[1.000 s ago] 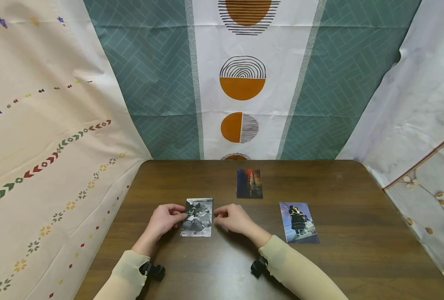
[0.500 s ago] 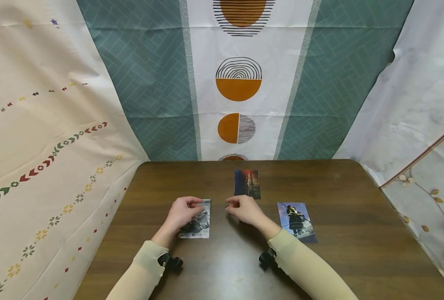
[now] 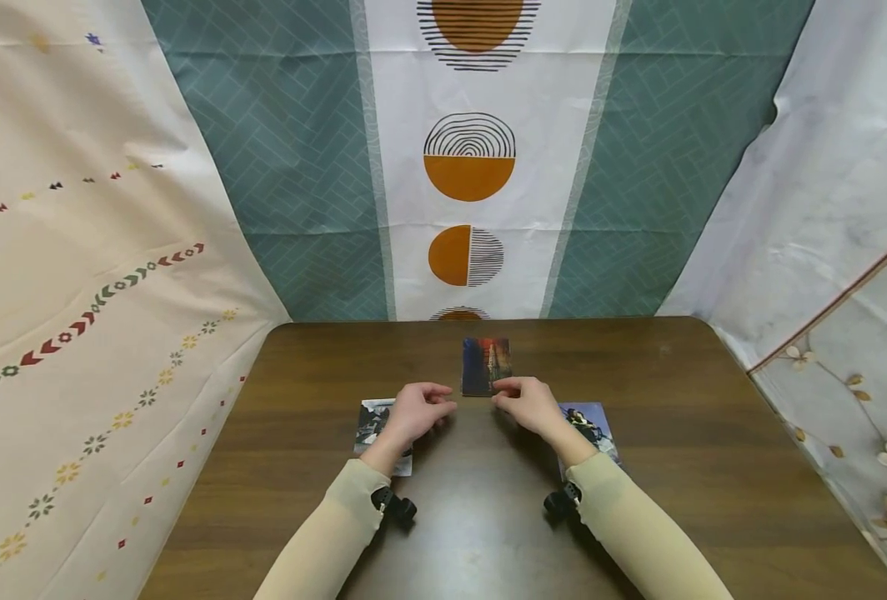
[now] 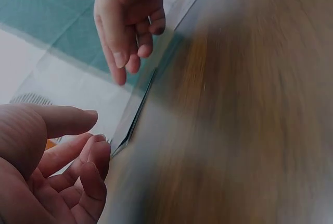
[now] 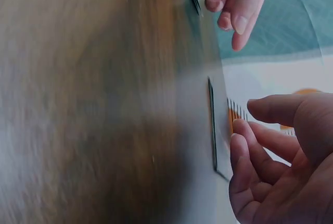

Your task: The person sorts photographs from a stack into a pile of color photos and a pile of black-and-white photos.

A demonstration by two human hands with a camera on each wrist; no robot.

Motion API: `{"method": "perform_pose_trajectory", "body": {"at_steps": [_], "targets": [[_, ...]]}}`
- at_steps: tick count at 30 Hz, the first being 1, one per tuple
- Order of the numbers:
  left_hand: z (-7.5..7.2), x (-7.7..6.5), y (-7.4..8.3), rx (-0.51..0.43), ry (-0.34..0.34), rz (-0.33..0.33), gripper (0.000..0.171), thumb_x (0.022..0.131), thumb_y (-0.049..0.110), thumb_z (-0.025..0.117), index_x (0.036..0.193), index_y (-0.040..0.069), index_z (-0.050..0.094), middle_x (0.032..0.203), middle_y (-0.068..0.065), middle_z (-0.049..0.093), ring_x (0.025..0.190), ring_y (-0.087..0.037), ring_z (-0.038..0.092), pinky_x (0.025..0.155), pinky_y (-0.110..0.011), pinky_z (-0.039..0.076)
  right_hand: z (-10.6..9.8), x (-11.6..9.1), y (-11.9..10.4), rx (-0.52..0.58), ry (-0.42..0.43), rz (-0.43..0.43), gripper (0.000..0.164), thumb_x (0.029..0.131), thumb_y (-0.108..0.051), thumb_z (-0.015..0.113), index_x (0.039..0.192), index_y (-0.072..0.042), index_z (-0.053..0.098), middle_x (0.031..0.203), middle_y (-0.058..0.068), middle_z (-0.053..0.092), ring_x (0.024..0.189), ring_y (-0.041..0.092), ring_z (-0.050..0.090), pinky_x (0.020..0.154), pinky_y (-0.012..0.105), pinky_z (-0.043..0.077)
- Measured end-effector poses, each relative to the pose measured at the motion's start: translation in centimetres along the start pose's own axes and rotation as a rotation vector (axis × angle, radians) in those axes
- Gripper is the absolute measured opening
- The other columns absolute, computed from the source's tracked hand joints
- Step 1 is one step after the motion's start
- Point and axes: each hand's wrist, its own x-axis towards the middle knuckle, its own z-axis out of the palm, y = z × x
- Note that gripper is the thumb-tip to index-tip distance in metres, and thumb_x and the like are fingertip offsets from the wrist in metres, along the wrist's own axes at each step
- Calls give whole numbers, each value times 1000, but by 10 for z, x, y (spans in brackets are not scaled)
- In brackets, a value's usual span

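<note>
A dark blue and red picture card [image 3: 486, 367] lies flat toward the back middle of the table. My left hand [image 3: 416, 410] hovers near its lower left corner, thumb and fingers loosely bent with nothing between them. At its lower right, the fingertips of my right hand [image 3: 531, 407] overlap the card in the head view; this hand is also bare. In both wrist views the card [image 4: 136, 114] appears as a thin dark edge beyond the fingers. Under my left wrist is a black-and-white photo card [image 3: 372, 421], partly hidden. A blue photo card [image 3: 592, 422] is partly covered by my right forearm.
The brown wooden table [image 3: 676, 400] runs back to a green and white patterned cloth [image 3: 473, 179]. Cream cloth [image 3: 113, 292] hangs along the left side, and pale flowered cloth [image 3: 849, 333] along the right.
Both hands have left the black-and-white photo card and moved right and farther back, to the dark picture card. The cards keep their places on the table, while the head view shifts slightly.
</note>
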Motion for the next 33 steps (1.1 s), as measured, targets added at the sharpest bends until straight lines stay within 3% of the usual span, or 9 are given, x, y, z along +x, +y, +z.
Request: {"method": "perform_pose_trajectory", "body": {"at_steps": [8,15,19,29,33], "targets": [[17,25,8,-13,51,-37,31,95,14,82,123,2,77,85,-2,71,63,-19,66,52,-28,47,-15,10,12,33,56,77,36,101,-19,74,134,-3,74,112,9,77,101,28,71,81,43,56],[25,42,8,6,95,-45,32,94,13,81,124,1,77,86,-4,72,61,-17,65,57,-29,51,-14,23,20,42,94,117,53,102,-19,73,149,2,60,127,19,72,119,37,67,98,52,54],[29,51,8,4,120,-50,34,94,11,81,125,0,76,86,-5,72,60,-14,65,61,-29,55,-10,32,20,27,108,132,55,101,-19,72,149,3,59,130,20,71,123,38,66,103,52,52],[37,59,4,34,129,-124,38,95,15,83,130,4,75,85,-2,71,65,-14,65,61,-29,54,-1,38,20,-38,97,168,59,100,-24,74,151,1,58,125,16,71,123,38,63,109,54,47],[37,59,4,75,125,-123,39,94,17,84,130,5,76,84,-1,71,68,-14,65,64,-31,54,0,36,20,-43,113,163,58,99,-23,74,151,-1,59,127,17,72,126,39,63,110,54,46]]}}
